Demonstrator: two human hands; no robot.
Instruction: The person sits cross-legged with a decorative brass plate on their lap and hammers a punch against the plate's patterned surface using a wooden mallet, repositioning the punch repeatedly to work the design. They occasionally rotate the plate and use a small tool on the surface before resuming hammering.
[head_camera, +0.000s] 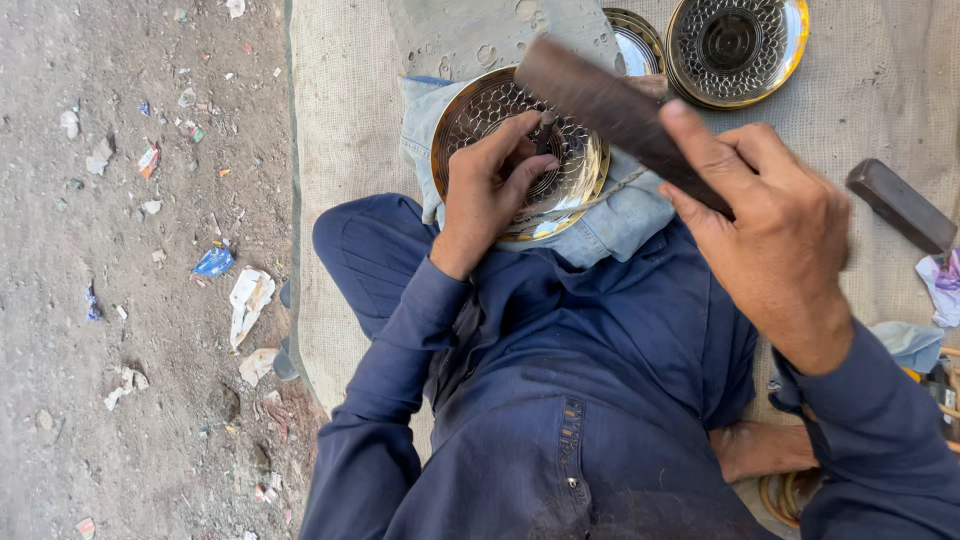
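A round brass-rimmed metal plate with a fine engraved pattern rests on a folded denim cloth on my lap. My left hand lies on the plate, its fingers pinched around a small dark chisel held upright against the pattern. Raised above and to the right of the plate, my right hand grips a dark wooden block used as a mallet; it is blurred.
Two more patterned plates lie on the burlap mat beyond my lap. Another dark wooden block lies at right, by crumpled cloth. Littered bare dirt runs along the left.
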